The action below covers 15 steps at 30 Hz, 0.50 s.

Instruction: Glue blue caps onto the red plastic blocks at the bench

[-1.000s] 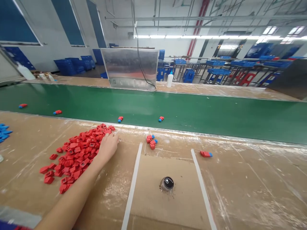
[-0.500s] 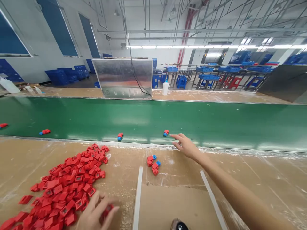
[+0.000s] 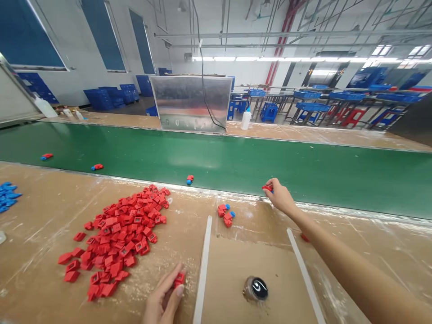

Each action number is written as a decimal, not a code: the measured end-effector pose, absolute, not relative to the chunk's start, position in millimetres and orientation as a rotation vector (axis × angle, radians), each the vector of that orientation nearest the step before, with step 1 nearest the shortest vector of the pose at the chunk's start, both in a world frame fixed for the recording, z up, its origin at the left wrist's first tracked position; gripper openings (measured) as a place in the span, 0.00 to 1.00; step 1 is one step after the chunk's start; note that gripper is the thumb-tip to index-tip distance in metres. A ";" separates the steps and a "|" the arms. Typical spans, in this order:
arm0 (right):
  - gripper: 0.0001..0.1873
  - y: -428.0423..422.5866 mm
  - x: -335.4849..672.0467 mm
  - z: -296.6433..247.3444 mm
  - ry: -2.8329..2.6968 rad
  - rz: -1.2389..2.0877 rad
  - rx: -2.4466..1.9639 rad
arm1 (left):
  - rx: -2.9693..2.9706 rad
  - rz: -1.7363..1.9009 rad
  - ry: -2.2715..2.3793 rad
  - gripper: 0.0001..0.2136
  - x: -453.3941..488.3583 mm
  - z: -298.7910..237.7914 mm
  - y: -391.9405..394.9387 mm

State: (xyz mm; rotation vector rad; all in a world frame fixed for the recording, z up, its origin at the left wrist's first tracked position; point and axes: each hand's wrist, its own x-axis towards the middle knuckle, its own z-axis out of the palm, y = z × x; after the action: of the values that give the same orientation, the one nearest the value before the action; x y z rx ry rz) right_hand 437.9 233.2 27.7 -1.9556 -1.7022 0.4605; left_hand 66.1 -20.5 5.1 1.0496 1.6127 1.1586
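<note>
Left hand (image 3: 156,302) pinches red block (image 3: 179,280); right hand (image 3: 282,197) clamps red-blue piece (image 3: 267,188), long axis roughly sideways, red end leftward.

The single camera sits on the person's own head, and I see it facing forward across the worktable (image 3: 381,265) with its gaze tipped down. The tabletop fills the near, lower part of the view: the left hand (image 3: 165,297) close in at the bottom, left of centre, the right hand (image 3: 279,195) farther out, right of centre. Beyond them the green belt (image 3: 337,175) crosses the full width, sloping slightly down toward the right. Farther off, a metal panel (image 3: 194,103) stands near the middle, and the broad view takes in the room up to the red pipe (image 3: 282,38).
</note>
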 end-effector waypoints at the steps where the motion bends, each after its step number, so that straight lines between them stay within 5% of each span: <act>1: 0.14 215.5 444.9 32.9 -1.692 0.503 -1.919 | 1.071 1.129 1.568 0.26 71.0 9.9 -20.0; 10: 0.27 42.7 472.0 65.5 -1.669 1.126 -1.606 | 0.890 1.100 1.188 0.17 126.2 18.6 -28.5; 15: 0.22 -13.5 452.1 68.3 -1.670 1.186 -1.523 | 0.848 1.052 1.029 0.16 161.1 14.1 -45.4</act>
State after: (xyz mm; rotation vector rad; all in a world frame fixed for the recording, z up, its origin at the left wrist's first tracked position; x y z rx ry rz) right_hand 452.1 -13.5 68.3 -1.5234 -1.6700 1.1862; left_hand 161.1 -45.4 14.1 0.8481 1.0292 1.0518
